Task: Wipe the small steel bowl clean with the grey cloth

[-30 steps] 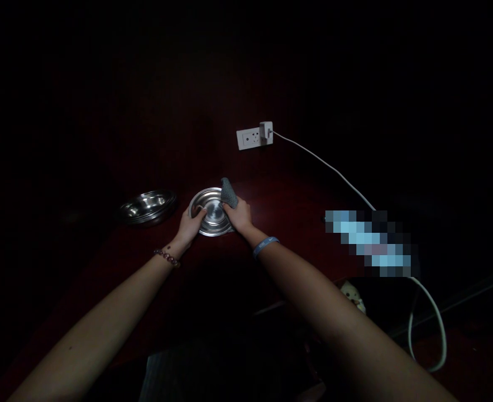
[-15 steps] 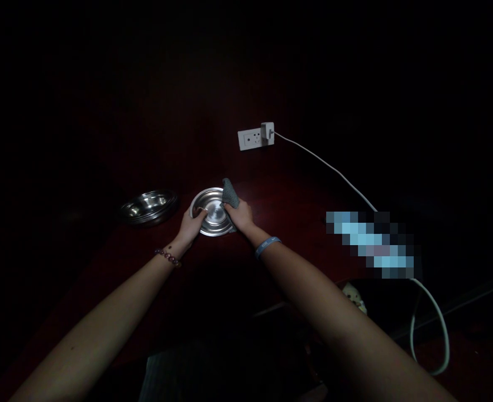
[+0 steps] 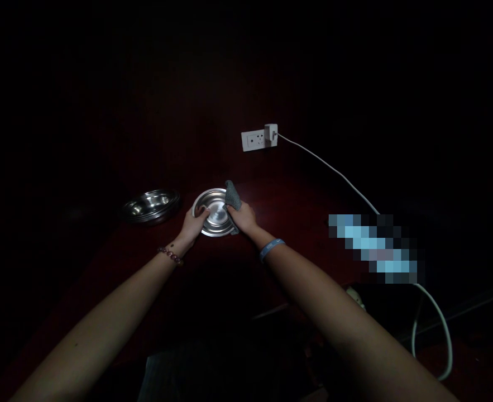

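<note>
A round steel dish rests on a dark red table in a dim room. My left hand grips the dish's left rim, thumb over the edge. My right hand is closed on a grey cloth and presses it against the dish's right inner side. A bead bracelet circles my left wrist and a blue band my right.
A stack of steel bowls lies to the left of the dish. A white wall socket with a plugged charger sits behind; its white cable runs right and loops down past a blurred patch.
The view has drifted slightly; my hands, the dish and the cloth keep almost the same pose, with the cloth shifting a little on the dish.
</note>
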Motion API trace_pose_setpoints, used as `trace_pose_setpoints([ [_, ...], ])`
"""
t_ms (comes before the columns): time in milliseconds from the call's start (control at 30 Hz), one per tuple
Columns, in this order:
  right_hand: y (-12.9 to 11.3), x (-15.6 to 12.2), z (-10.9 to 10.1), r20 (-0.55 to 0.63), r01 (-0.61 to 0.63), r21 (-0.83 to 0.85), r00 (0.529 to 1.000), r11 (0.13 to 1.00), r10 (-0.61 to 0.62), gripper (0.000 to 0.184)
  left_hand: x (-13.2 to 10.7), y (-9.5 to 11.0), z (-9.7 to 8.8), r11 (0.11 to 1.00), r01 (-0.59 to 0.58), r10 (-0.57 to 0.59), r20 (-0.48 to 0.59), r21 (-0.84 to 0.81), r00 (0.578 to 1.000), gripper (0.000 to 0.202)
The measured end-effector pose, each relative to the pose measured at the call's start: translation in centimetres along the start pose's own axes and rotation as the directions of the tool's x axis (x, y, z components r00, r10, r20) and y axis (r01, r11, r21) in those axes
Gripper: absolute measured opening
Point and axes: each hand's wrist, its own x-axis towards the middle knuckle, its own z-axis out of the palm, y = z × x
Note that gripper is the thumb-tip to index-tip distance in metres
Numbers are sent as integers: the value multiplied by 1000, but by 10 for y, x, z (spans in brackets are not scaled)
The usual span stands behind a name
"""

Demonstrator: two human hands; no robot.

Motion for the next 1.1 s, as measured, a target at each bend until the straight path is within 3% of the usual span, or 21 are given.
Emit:
trace_pose_setpoints([
  [167, 4, 1, -4, 96, 2, 24, 995, 1000, -4, 21, -2, 0, 0, 1000, 3, -3, 24, 9, 1000, 29],
  [433, -1, -9, -10, 21, 38, -12, 999, 999, -38, 19, -4, 2, 3, 999, -14, 15, 29, -30, 999, 25],
  [600, -4, -13, -10, 6, 18, 11, 1000, 1000, -18, 23, -3, 4, 4, 999, 44, -44, 30, -10, 999, 30],
  [767, 0, -13, -10, 21, 27, 49, 999, 998, -28, 23, 0, 4, 4, 996, 81, -82, 28, 20, 996, 31],
  [1100, 13, 2, -6, 72, 21, 96, 997, 995, -28, 15, -1, 1, 3, 997, 25, -28, 34, 76, 999, 24],
])
